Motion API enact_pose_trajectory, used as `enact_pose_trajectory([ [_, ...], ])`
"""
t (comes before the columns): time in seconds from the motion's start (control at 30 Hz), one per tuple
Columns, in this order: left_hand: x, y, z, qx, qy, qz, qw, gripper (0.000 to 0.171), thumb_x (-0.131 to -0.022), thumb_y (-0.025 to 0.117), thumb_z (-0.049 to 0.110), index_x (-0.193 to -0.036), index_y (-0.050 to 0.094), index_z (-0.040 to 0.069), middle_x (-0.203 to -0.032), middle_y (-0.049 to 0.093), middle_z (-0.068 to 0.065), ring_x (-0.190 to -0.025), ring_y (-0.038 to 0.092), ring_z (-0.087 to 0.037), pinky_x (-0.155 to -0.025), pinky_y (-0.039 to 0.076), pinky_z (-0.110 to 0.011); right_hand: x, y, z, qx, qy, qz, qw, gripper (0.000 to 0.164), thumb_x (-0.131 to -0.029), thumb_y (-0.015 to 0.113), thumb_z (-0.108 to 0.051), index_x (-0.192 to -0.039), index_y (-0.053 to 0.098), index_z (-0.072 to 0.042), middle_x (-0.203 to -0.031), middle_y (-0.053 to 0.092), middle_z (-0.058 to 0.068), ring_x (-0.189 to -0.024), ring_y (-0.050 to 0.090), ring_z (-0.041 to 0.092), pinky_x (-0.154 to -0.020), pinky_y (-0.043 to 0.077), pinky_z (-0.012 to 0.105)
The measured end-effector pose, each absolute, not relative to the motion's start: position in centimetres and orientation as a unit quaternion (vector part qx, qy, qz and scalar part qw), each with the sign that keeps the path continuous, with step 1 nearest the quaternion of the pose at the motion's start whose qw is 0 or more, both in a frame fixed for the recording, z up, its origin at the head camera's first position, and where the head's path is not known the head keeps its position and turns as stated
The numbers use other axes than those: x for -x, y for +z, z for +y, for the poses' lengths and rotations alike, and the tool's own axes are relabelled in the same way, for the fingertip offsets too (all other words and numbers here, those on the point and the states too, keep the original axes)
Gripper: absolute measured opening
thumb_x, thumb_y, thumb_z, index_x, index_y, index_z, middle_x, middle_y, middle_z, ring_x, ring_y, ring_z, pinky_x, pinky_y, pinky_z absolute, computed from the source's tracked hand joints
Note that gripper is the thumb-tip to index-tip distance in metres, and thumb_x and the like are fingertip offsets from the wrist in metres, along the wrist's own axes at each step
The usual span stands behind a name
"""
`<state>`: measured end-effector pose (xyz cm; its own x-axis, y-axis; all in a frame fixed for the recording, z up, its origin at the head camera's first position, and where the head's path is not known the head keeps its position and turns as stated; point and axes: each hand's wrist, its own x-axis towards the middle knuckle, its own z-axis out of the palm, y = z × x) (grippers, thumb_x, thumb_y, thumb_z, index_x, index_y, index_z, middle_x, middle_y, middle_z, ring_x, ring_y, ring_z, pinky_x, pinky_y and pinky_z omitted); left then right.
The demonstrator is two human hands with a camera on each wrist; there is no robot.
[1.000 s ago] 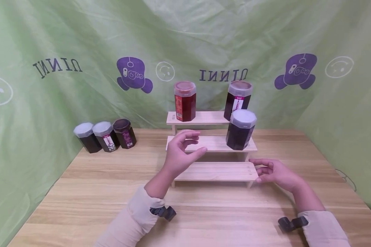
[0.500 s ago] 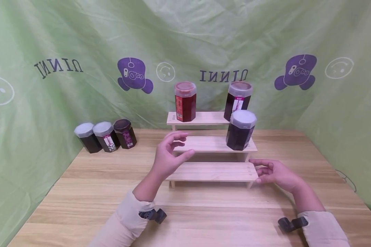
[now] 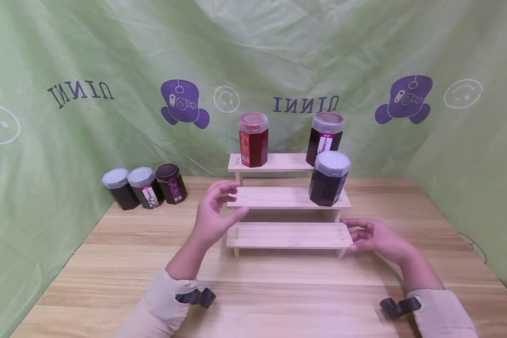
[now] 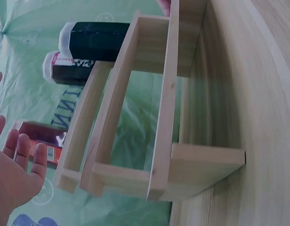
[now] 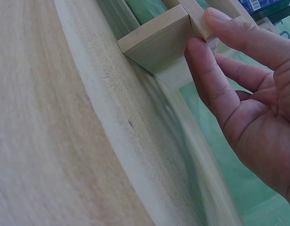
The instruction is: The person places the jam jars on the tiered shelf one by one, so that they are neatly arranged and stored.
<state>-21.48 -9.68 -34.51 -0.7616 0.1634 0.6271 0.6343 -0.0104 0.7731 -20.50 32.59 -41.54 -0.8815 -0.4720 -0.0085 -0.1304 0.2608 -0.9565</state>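
A three-step wooden display stand (image 3: 289, 236) stands on the table. My right hand (image 3: 378, 238) grips the right end of its lowest step; in the right wrist view the fingertips (image 5: 214, 15) lie at the board's corner. My left hand (image 3: 214, 211) hovers just left of the middle step, fingers loosely bent, holding nothing. On the top step are a red jar (image 3: 254, 141) at the left and a dark jar (image 3: 325, 136) at the right. Another dark jar with a pale lid (image 3: 328, 180) stands on the middle step's right end and partly hides the one behind.
To the left on the wooden table (image 3: 279, 291) stand three dark jars in a row: one pale-lidded (image 3: 122, 192), one with a white label (image 3: 147, 190), one dark-lidded (image 3: 171, 185). A green printed curtain (image 3: 270, 56) hangs behind and at both sides.
My left hand has moved left, from over the stand's steps to beside its left end. The right hand stays at the lowest step. Jars and stand have not moved.
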Motion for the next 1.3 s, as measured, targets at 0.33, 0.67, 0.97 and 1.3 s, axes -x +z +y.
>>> enact_pose_trajectory([
  [0.33,21.8,-34.7,-11.6,0.284,-0.650,-0.675,0.204,0.052,-0.073,0.073,-0.016,-0.120,0.052,-0.015,-0.120,0.051,-0.026,-0.111,0.053,-0.028,-0.094,0.051,-0.038,20.4,-41.6,32.6,0.190,-0.575,0.782,0.150,0.073,-0.082,0.071,0.003,-0.141,0.031,0.017,-0.120,0.060,0.026,-0.098,0.067,0.020,-0.083,0.056,0.031],
  [0.67,22.3,-34.7,-13.9,0.296,-0.663,-0.654,0.211,0.063,-0.071,0.070,-0.016,-0.129,0.045,-0.017,-0.133,0.047,-0.016,-0.122,0.045,-0.031,-0.098,0.047,-0.033,20.4,-41.7,32.6,0.191,-0.576,0.780,0.150,0.073,-0.082,0.071,0.003,-0.141,0.031,0.017,-0.122,0.058,0.027,-0.099,0.066,0.021,-0.083,0.056,0.032],
  [0.97,23.0,-34.7,-15.5,0.254,-0.670,-0.656,0.238,0.062,-0.074,0.069,-0.018,-0.131,0.044,-0.017,-0.136,0.043,-0.025,-0.125,0.042,-0.036,-0.098,0.045,-0.029,20.5,-41.7,32.8,0.197,-0.585,0.772,0.147,0.073,-0.082,0.071,0.005,-0.141,0.030,0.018,-0.121,0.061,0.019,-0.099,0.066,0.021,-0.083,0.056,0.033],
  [1.3,24.4,-35.6,-18.0,0.154,-0.674,-0.669,0.274,0.058,-0.076,0.070,-0.017,-0.130,0.051,-0.011,-0.130,0.048,-0.014,-0.117,0.048,-0.020,-0.094,0.047,-0.027,20.5,-41.6,32.6,0.186,-0.578,0.780,0.150,0.073,-0.082,0.072,0.003,-0.142,0.032,0.016,-0.123,0.058,0.027,-0.100,0.066,0.021,-0.084,0.056,0.032],
])
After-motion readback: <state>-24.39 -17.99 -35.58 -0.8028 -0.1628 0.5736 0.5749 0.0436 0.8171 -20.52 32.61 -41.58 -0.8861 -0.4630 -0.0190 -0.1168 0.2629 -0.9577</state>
